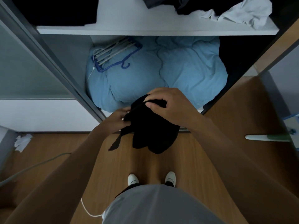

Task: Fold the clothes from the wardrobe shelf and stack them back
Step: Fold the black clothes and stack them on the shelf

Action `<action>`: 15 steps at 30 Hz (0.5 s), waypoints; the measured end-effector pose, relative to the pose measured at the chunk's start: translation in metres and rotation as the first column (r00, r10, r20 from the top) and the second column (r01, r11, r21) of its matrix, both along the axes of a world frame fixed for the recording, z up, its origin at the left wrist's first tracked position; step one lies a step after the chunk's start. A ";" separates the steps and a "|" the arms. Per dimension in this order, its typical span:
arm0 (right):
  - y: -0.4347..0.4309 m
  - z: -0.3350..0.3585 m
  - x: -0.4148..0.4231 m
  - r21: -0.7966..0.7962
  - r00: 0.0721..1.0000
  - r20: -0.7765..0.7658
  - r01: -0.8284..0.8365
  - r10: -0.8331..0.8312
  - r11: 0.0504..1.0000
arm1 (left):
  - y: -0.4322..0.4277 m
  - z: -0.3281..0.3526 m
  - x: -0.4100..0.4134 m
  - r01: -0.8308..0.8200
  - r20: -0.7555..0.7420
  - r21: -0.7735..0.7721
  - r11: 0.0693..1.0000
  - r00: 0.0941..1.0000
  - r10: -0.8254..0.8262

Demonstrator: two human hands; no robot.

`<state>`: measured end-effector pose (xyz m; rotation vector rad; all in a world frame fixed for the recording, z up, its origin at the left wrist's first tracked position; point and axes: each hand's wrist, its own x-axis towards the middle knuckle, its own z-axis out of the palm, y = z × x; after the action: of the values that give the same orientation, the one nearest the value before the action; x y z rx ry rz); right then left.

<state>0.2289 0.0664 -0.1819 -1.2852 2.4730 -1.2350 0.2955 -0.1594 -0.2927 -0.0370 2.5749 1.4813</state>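
A black garment [150, 131] hangs bunched in front of me above the wooden floor, with a strap dangling at its left. My right hand [171, 105] grips its top from above, fingers curled into the cloth. My left hand [119, 116] pinches the garment's left edge. On the white wardrobe shelf [145, 30] above lie a crumpled white garment [242, 13] at the right, dark clothes [161, 2] in the middle and a black pile [56, 10] at the left.
Below the shelf a light-blue duvet [153, 73] fills the wardrobe bottom, with blue hangers [113, 54] on it. A sliding door [40, 62] stands at the left, a wooden panel [258, 78] at the right. A cable [32, 167] and crumpled paper [22, 142] lie on the floor.
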 end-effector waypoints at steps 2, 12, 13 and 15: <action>0.001 -0.002 -0.002 0.008 1.000 -0.002 0.007 -0.007 1.000 | 0.005 0.006 -0.008 0.002 0.009 -0.012 1.000 1.000 -0.002; 0.023 -0.020 -0.018 0.198 0.976 0.040 0.203 -0.214 0.959 | -0.008 0.007 -0.015 -0.289 -0.021 0.092 0.953 0.956 0.292; 0.025 -0.022 -0.018 0.218 0.969 0.038 0.230 -0.244 0.948 | -0.009 0.006 -0.015 -0.296 -0.031 0.084 0.952 0.954 0.299; 0.026 -0.025 -0.016 0.211 0.956 0.050 0.273 -0.289 0.939 | -0.008 0.006 -0.016 -0.296 -0.070 0.043 0.954 0.952 0.298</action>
<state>0.2129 0.0928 -0.2065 -0.8382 2.7079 -1.0263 0.2792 -0.1675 -0.2868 -0.3886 2.6990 1.6510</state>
